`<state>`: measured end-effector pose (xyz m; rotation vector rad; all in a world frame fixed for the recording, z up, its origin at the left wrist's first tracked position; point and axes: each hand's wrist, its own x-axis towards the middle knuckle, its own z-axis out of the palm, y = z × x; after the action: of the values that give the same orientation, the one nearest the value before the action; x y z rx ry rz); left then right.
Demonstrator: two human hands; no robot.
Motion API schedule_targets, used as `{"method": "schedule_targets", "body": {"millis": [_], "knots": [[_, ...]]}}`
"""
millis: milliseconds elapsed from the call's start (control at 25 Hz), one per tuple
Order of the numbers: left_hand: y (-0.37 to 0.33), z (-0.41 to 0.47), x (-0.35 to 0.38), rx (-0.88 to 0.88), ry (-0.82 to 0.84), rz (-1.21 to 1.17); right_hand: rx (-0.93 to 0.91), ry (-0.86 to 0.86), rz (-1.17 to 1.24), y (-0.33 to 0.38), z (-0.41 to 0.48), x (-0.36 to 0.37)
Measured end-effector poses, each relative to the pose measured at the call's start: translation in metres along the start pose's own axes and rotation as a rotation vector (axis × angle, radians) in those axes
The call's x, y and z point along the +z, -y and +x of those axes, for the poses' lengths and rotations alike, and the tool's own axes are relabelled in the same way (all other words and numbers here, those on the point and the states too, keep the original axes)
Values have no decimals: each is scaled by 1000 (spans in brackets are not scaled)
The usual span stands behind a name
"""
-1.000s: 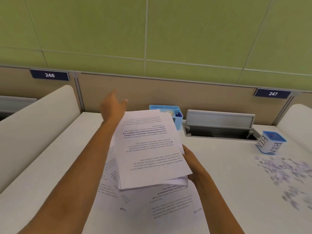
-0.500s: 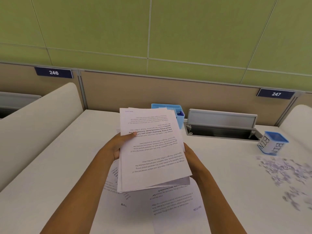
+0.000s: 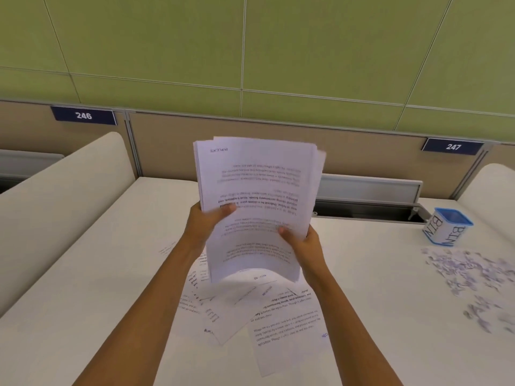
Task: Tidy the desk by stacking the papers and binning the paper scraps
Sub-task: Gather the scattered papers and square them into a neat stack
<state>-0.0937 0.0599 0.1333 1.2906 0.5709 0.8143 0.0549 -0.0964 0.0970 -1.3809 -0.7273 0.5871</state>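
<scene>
Printed paper stack (image 3: 259, 190), edges uneven, bottom bowed

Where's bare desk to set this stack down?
Bare desk on the left, between the divider and the loose sheets; also a strip between those sheets and the scraps. Crowded: sheets under the held stack, scraps near the bin.

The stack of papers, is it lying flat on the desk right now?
No, the left hand and the right hand hold the stack of papers raised above the desk, with loose sheets lying beneath it.
</scene>
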Motion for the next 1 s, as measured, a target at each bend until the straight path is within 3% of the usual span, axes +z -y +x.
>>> {"method": "schedule_targets", "body": {"millis": [160,640,760,880,1000], "knots": [[36,-12,-6,-74,58,154,98,-22,-22,-23,-9,1],[47,2,-24,-122,180,303,201,-29,-122,-36,10,-1],[44,15,-25,-171,117,249,192,27,-128,-27,22,-3],[44,25,-27,-268,87,98,232,-21,-128,-26,40,-9],[49,36,-33,-341,53,-55,245,-132,-357,-39,59,-27]]}}
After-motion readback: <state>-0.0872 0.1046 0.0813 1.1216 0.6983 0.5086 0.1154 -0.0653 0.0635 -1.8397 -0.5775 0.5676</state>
